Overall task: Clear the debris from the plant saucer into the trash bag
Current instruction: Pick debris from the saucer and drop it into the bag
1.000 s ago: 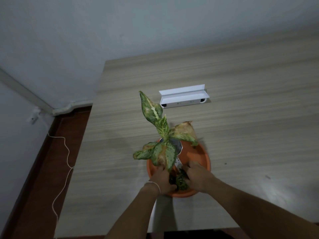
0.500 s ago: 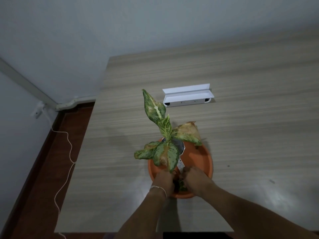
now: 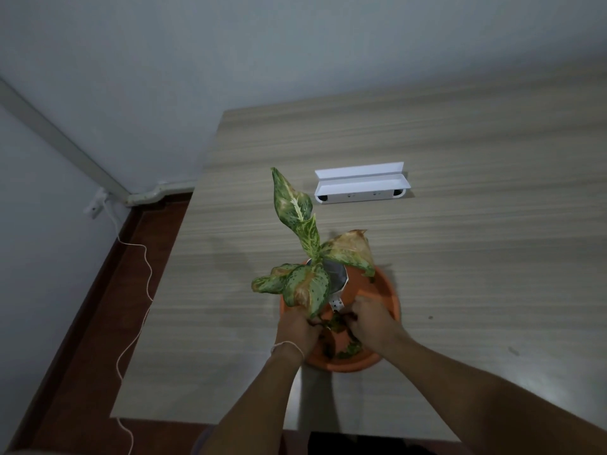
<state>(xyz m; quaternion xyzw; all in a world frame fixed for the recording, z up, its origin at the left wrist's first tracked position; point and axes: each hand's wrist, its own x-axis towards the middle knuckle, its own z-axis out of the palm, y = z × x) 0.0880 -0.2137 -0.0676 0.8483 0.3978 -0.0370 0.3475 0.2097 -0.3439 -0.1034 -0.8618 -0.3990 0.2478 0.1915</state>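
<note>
An orange plant saucer (image 3: 381, 285) sits on the wooden table near its front edge. A speckled green plant (image 3: 303, 257) in a small pale pot stands in it. Green and brown leaf debris (image 3: 349, 348) lies in the near part of the saucer. My left hand (image 3: 297, 330) is inside the saucer's left side, fingers curled onto debris under the leaves. My right hand (image 3: 371, 318) reaches in from the right, fingers bent down around more debris by the pot's base. The fingertips are partly hidden. No trash bag is in view.
A white box-like tray (image 3: 361, 188) lies on the table (image 3: 476, 257) behind the plant. The table's left edge drops to a dark red floor, where a white cable (image 3: 138, 310) trails from a wall socket (image 3: 95, 205). Walls meet at the far left corner.
My hands have pushed slightly further into the saucer, closing in on the debris beside the pot. The view has shifted a little; plant and saucer stay in place.
</note>
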